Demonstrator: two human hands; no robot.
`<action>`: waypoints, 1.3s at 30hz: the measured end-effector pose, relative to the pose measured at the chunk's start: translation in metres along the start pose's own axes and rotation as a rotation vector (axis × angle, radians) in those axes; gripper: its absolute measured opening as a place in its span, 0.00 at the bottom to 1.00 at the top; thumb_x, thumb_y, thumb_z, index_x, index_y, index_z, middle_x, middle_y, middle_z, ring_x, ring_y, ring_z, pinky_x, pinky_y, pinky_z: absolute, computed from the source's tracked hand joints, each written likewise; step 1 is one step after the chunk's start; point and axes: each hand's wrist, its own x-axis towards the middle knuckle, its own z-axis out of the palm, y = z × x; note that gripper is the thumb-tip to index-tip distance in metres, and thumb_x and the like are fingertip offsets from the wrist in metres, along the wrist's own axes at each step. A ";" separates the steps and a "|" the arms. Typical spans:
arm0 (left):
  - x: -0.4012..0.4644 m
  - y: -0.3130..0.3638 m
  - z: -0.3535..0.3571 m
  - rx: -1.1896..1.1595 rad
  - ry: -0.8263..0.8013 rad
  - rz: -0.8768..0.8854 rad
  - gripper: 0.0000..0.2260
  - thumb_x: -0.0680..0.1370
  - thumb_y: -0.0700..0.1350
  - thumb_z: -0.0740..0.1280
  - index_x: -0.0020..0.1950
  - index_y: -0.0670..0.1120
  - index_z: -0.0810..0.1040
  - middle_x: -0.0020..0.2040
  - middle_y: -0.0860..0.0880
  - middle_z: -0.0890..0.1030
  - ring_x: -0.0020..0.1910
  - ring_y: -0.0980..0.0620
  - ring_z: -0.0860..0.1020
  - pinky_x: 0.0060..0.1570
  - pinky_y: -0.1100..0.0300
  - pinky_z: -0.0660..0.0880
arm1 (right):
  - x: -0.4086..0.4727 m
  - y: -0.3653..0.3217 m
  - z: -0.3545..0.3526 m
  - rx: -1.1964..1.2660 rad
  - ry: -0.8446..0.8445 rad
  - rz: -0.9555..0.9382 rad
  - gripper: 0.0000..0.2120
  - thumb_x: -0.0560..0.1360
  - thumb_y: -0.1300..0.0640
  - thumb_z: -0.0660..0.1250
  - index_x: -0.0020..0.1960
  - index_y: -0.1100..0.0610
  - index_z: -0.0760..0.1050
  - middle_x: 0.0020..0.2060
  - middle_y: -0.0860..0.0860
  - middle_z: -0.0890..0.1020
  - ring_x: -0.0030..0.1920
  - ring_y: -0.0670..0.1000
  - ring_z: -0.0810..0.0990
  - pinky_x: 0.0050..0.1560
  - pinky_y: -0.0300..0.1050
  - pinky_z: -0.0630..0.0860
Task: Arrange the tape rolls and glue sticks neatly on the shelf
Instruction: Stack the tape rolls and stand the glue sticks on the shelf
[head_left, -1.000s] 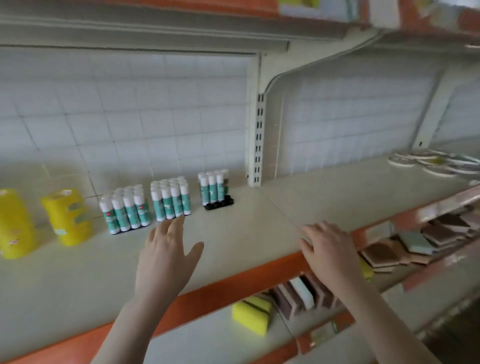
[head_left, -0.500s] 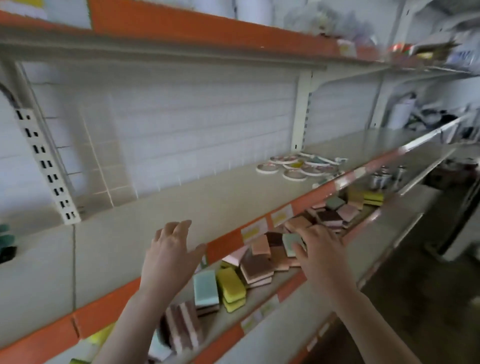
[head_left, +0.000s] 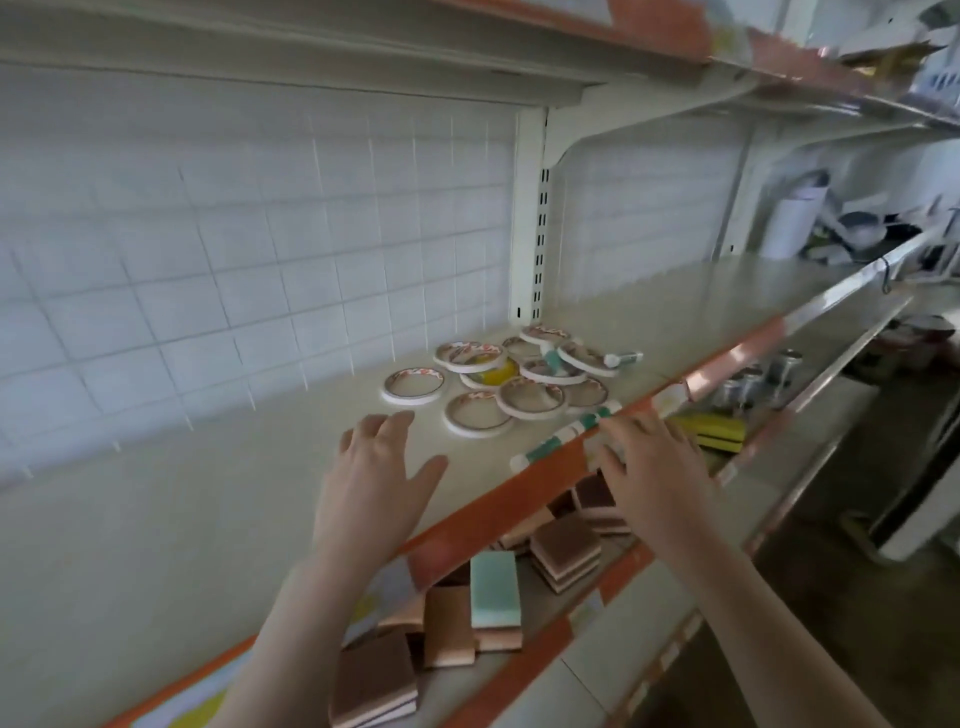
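Note:
Several flat white tape rolls (head_left: 413, 385) lie scattered in a loose heap on the beige shelf (head_left: 208, 509), one yellow roll (head_left: 496, 373) among them. Glue sticks lie on their sides: one (head_left: 623, 358) at the heap's far right, one (head_left: 551, 359) inside the heap, two more (head_left: 592, 418) along the orange front edge. My left hand (head_left: 376, 475) hovers open over the shelf just left of the heap. My right hand (head_left: 649, 462) hangs with loosely bent fingers at the front edge beside the near glue stick (head_left: 540, 449), holding nothing.
A white upright post (head_left: 530, 234) and wire grid back the shelf. On the lower shelf lie brown, green and yellow sponges (head_left: 493, 587) and metal cans (head_left: 748, 384). Clutter stands at the far right end (head_left: 831, 223).
The view has swung right along the shelf, away from the standing glue sticks to the tape heap. Both hands have travelled right with it, still holding nothing.

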 end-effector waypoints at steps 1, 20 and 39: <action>0.010 0.009 0.008 0.015 0.004 -0.005 0.26 0.75 0.54 0.66 0.71 0.47 0.67 0.67 0.46 0.70 0.66 0.46 0.65 0.63 0.55 0.64 | 0.016 0.012 0.005 0.002 -0.003 -0.007 0.14 0.77 0.52 0.61 0.60 0.55 0.75 0.52 0.52 0.78 0.54 0.54 0.76 0.53 0.50 0.72; 0.110 0.146 0.128 0.206 0.239 -0.454 0.25 0.76 0.54 0.65 0.71 0.49 0.66 0.69 0.48 0.68 0.68 0.47 0.64 0.61 0.56 0.63 | 0.229 0.175 0.098 0.270 -0.399 -0.562 0.15 0.78 0.59 0.61 0.64 0.55 0.74 0.54 0.52 0.79 0.54 0.54 0.76 0.54 0.50 0.73; 0.201 0.149 0.151 0.226 -0.047 -0.316 0.15 0.78 0.43 0.60 0.65 0.48 0.74 0.62 0.48 0.77 0.60 0.49 0.74 0.57 0.57 0.71 | 0.253 0.207 0.118 0.642 -0.504 -0.531 0.14 0.71 0.60 0.71 0.57 0.52 0.79 0.46 0.43 0.80 0.45 0.42 0.76 0.43 0.28 0.67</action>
